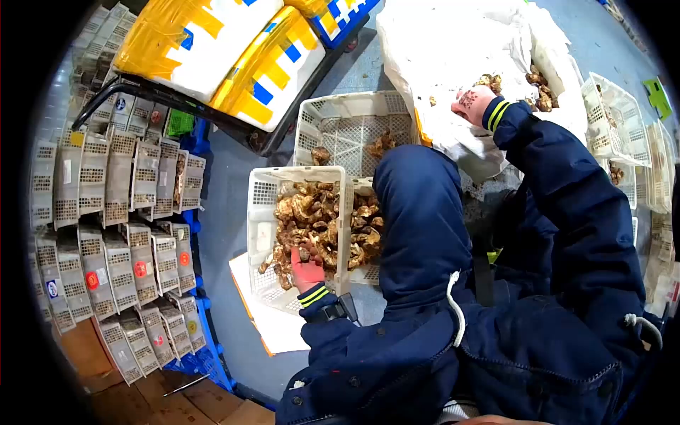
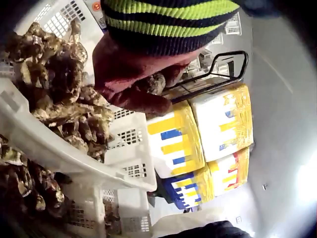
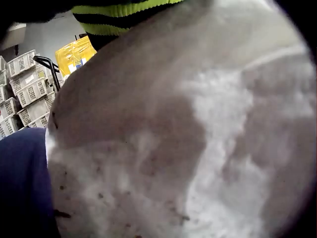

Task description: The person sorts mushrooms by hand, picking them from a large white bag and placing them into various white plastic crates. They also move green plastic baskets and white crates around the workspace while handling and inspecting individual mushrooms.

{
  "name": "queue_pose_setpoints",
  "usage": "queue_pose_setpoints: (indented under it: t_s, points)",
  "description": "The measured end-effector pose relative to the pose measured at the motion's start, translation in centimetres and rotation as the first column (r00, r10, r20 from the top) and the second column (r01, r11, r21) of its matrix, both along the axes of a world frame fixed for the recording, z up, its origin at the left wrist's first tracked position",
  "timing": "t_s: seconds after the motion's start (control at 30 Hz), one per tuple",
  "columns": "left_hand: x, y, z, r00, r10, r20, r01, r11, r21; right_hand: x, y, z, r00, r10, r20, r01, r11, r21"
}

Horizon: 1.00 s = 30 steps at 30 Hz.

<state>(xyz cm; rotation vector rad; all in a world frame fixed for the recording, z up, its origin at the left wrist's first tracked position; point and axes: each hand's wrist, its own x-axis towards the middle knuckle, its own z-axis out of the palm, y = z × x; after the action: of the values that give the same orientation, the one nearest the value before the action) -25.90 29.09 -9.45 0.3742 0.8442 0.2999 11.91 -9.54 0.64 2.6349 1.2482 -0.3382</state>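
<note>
L hand (image 1: 306, 268) is in the near basket (image 1: 258, 205), fingers curled round a mushroom (image 2: 156, 83) atop the pile (image 1: 319, 216). R hand (image 1: 473, 105) is at the far-right bag (image 1: 439, 42), grip can't be told. Prob best to lift gently so clumps don't break.

A dark navy jacket (image 1: 496, 297) with stitched seams covers the torso and both arms, and 2 white drawcords (image 1: 455, 304) hang from it. Each knitted cuff (image 2: 168, 20) is navy with bright yellow-green stripes. A small black device (image 1: 340, 309) sits by the left cuff. The left hand (image 1: 306, 269) may wear a reddish glove.
</note>
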Motion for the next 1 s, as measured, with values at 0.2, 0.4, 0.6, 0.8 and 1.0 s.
queue_pose_setpoints:
  t_s: [0.2,0.4,0.6,0.8,1.0]
  points:
    - [-0.3,1.7,-3.5,0.942,0.134,-0.307,0.225,0.425,0.877,0.4,-2.6,0.6,0.893,-0.419,-0.163,0.417,0.637,0.649]
    - [11.4,-9.0,12.5,0.899,-0.384,0.211,0.131,0.697,0.705,-6.3,-5.7,5.9,0.652,0.410,-0.638,0.749,-0.483,0.454]
    - [19.0,-27.5,19.5,0.447,-0.813,0.372,0.602,0.582,0.547,-13.5,-3.9,9.9,0.880,0.101,-0.464,0.457,-0.442,0.772]
    - [22.1,-31.6,18.4,0.450,-0.700,0.555,0.657,0.680,0.325,-17.3,-6.9,10.8,0.946,-0.302,-0.120,0.137,0.034,0.990]
    - [21.3,-32.5,16.9,0.542,-0.801,0.255,0.602,0.582,0.547,-16.4,-10.5,7.2,0.761,-0.164,-0.628,0.534,-0.391,0.750]
